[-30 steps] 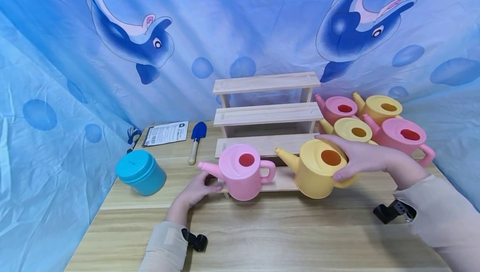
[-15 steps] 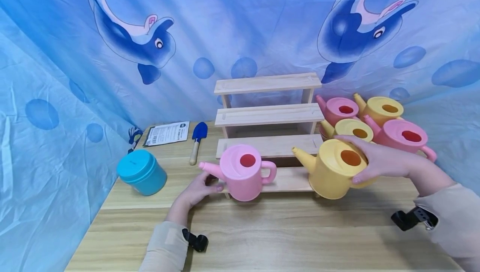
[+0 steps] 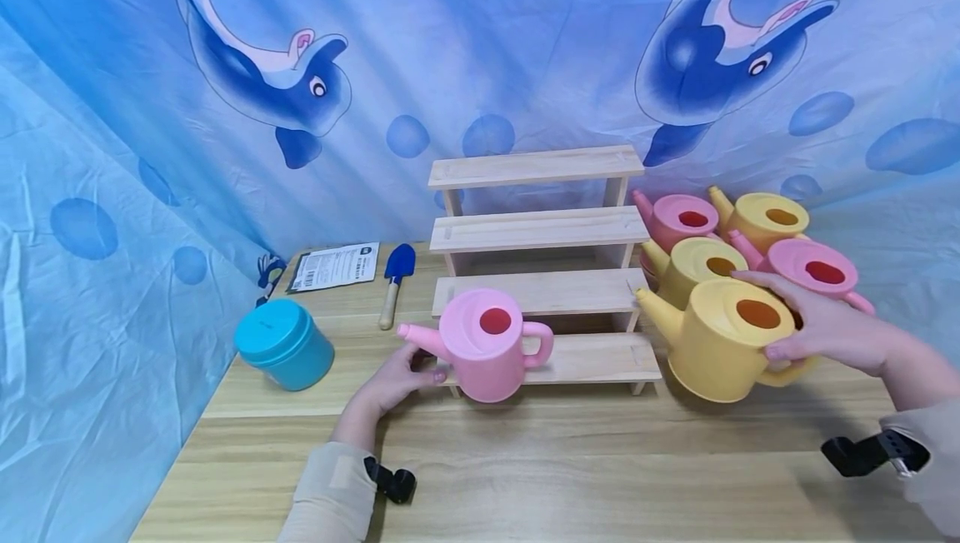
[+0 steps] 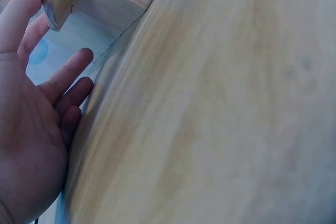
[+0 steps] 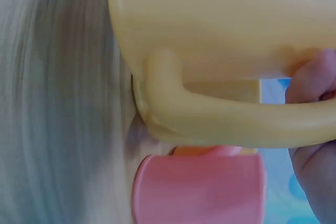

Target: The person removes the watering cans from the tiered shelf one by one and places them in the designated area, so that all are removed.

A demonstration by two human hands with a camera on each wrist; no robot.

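My right hand [image 3: 832,331] grips a yellow watering can [image 3: 712,360] by the top of its handle, just right of the stepped wooden stand [image 3: 600,360]. Its spout points left towards the stand. In the right wrist view, the can's handle [image 5: 220,121] runs up to my fingers. A pink watering can [image 3: 480,364] stands on the left part of the lowest step, spout to the left. Beside it my left hand [image 3: 393,376] holds that step's left end with thumb and index finger. The left wrist view has its other fingers [image 4: 68,74] loose below the board [image 4: 105,1].
Several pink and yellow watering cans [image 3: 813,264] crowd the table [image 3: 525,476] right of the stand. To the left are a turquoise lidded tub [image 3: 283,343], a blue trowel [image 3: 397,264] and a printed sheet [image 3: 335,266]. A blue dolphin curtain [image 3: 487,52] hangs behind.
My right hand has moved right with the yellow watering can, from over the lowest step to beyond its right end. The left hand and the pink watering can have stayed put.
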